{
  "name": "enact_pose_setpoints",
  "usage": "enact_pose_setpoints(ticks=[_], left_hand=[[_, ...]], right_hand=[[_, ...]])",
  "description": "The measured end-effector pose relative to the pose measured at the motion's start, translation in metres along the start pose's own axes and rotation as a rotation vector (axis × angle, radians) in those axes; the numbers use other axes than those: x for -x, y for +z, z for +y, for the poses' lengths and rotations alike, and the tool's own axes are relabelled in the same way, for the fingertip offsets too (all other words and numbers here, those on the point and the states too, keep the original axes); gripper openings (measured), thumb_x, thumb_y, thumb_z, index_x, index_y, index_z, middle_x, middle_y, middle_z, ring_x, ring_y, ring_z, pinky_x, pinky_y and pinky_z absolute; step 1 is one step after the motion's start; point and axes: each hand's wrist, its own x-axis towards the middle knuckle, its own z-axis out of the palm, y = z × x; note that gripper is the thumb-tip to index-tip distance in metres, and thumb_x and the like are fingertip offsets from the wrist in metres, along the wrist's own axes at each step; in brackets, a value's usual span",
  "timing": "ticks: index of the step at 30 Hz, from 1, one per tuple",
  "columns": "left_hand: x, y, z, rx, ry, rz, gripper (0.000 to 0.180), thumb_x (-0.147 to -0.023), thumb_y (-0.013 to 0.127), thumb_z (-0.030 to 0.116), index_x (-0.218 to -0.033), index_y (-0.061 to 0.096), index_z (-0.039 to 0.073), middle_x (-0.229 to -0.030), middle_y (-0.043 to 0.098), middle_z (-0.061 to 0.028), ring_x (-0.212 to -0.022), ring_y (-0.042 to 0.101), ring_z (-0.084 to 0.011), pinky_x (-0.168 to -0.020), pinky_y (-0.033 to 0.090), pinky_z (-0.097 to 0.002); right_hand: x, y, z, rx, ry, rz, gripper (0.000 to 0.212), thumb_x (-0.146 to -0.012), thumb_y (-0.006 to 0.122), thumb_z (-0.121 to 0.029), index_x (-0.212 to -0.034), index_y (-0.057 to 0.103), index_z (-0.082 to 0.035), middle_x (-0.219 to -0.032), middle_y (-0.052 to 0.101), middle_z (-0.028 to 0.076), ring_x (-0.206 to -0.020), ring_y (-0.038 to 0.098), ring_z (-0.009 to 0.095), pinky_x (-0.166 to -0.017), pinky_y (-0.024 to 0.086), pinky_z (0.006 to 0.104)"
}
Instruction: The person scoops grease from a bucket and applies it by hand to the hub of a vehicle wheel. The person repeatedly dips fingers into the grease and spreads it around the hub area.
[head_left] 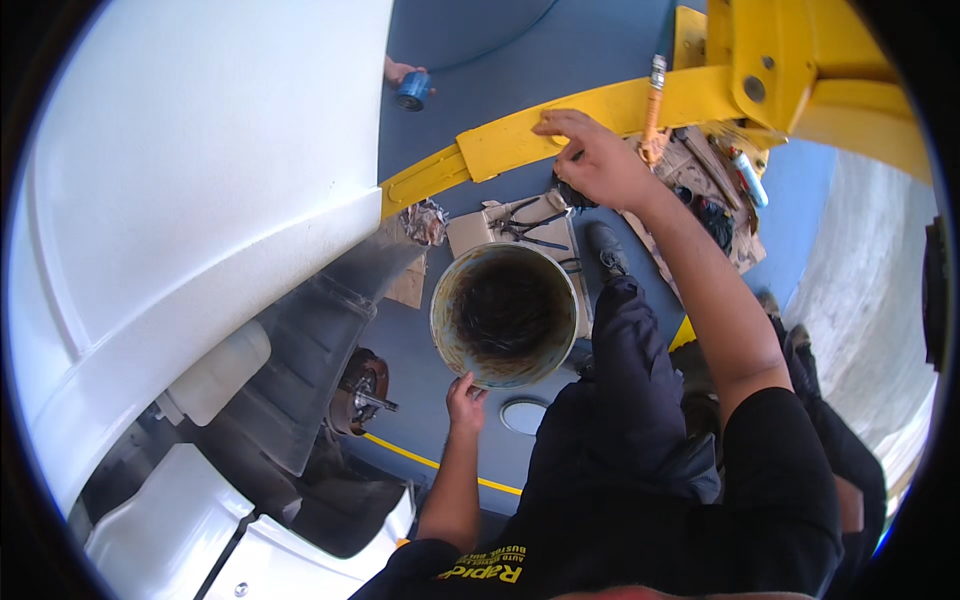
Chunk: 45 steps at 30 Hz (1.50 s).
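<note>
While your left hand (465,404) is seemingly steadying the bucket (449,326), pinching seven o'clock, your spread right hand (606,166) should be joining.

The left grip (467,403) touched the bucket (460,345) at its near rim. Beyond and right of the bucket, the right grip (592,165) hung partly spread. Pliers (518,228) lay beyond the bucket; a wheel hub (366,390) sat left of it.

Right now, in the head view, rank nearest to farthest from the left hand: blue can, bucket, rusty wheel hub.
1. Bucket: the left hand is at its near rim.
2. Rusty wheel hub: left of the hand.
3. Blue can: far top, in another person's hand.
</note>
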Motion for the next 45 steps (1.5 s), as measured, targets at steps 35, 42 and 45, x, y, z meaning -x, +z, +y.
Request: enact_pose_setpoints(ticks=[35,42,45], left_hand=[[-0.009,0.028,-0.08,0.438,-0.074,0.175,0.018,-0.097,0.073,0.013,-0.109,0.06,0.01,-0.118,0.068,-0.008,-0.116,0.064,-0.0239,-0.097,0.054,-0.0467],[-0.008,0.034,-0.078,0.467,-0.058,0.169,0.021,-0.098,0.072,0.013,-0.113,0.059,0.008,-0.124,0.067,-0.0094,-0.119,0.063,-0.024,-0.101,0.053,-0.0469],[-0.008,0.035,-0.077,0.456,-0.053,0.174,0.022,-0.098,0.072,0.013,-0.115,0.059,0.008,-0.126,0.066,-0.0098,-0.12,0.062,-0.0238,-0.101,0.053,-0.0472]], right_hand=[[-0.267,0.201,0.071,1.176,-0.058,-0.558,0.068,-0.098,0.067,-0.037,-0.161,0.043,-0.029,-0.172,0.034,0.002,-0.144,0.048,0.026,-0.098,0.06,0.0399],[-0.296,0.218,0.087,1.127,-0.466,-0.547,0.054,-0.094,0.062,-0.033,-0.145,0.062,-0.015,-0.158,0.051,0.015,-0.126,0.067,0.03,-0.097,0.059,0.0466],[-0.288,0.229,0.087,1.031,-0.448,-0.382,0.048,-0.096,0.06,-0.034,-0.139,0.067,-0.013,-0.153,0.057,0.014,-0.119,0.071,0.03,-0.093,0.059,0.0497]])
